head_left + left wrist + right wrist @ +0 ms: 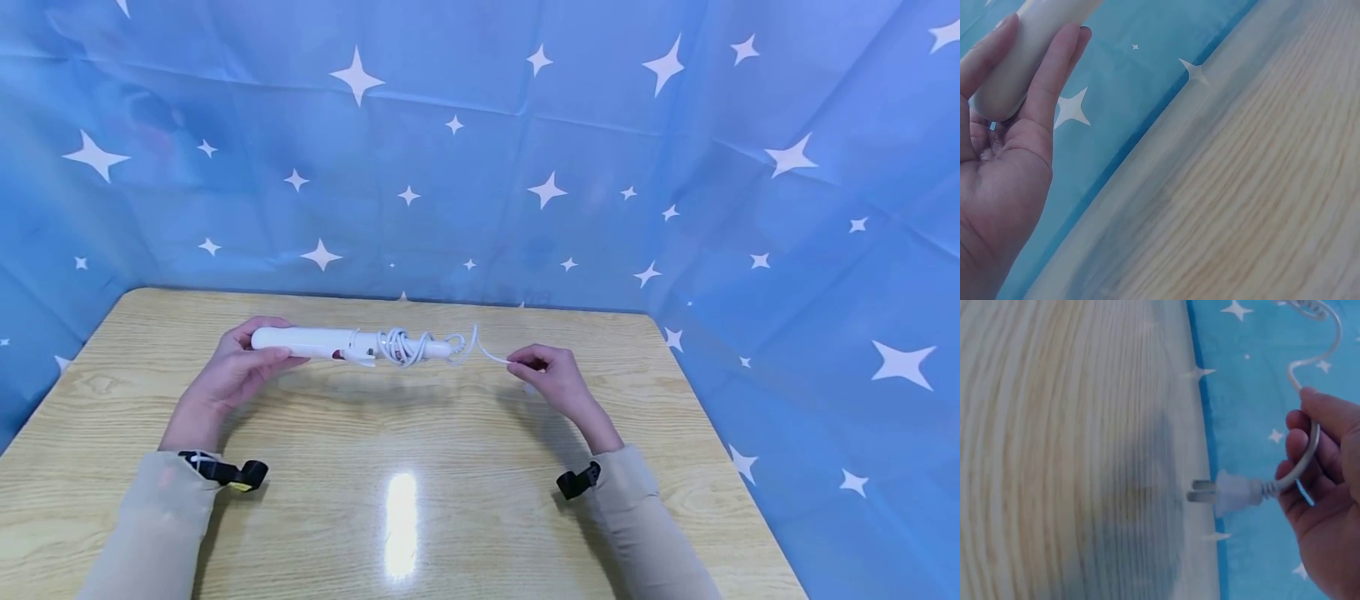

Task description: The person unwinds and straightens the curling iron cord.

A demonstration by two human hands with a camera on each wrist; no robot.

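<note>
A white, wand-shaped electric appliance (307, 342) is held level above the table, its kind not plain from the frames. My left hand (243, 362) grips its thick rounded end, thumb on the near side; the left wrist view shows the fingers (1047, 81) along the smooth white body (1004, 90). Loops of white power cord (405, 346) are wound around the thinner right part. My right hand (551, 375) pinches the cord's loose length between thumb and fingers. Below that pinch, in the right wrist view, a two-pin plug (1238, 492) hangs from the cord, prongs pointing left.
A light wood-grain table (322, 517) lies beneath both hands, with a bright light reflection near its front. Blue cloth with white stars (480, 167) hangs behind the table and along its sides. Each wrist wears a small black camera (251, 475) on a strap.
</note>
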